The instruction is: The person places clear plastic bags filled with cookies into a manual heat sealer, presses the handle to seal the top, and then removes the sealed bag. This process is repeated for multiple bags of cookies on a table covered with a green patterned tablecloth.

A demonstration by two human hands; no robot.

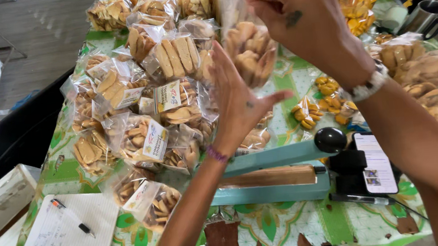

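My right-hand fingers [266, 0] are pinching the top of a clear bag of biscuits [250, 51], gathering the plastic into a tight clench, so the bag is hanging just below them, lifted off the worktop [290, 88]. The right hand [302, 18] is wearing a pale band at the wrist. My left-hand fingers [219, 65] are spread loose and straight, gripping nothing; the left hand [238, 103] is lying flat against the bag's near side and underside, with the thumb pointing out beneath it. I am looking down past both forearms.

Beyond and to the left of the left fingers, a heap of packed biscuit bags [142, 87] is covering the green patterned cloth, several carrying paper labels. Below the left wrist, a teal heat sealer [274, 179] with a black knob is lying across the worktop. Beside its knob, under my right forearm, a phone [378, 162] is resting with its screen lit. Well to the lower left of the fingers, a notebook [65, 231] is lying open with a pen [71, 217] on it. To the right of the right fingers, a steel mug [426, 18] is standing near bags of orange snacks [356, 0].
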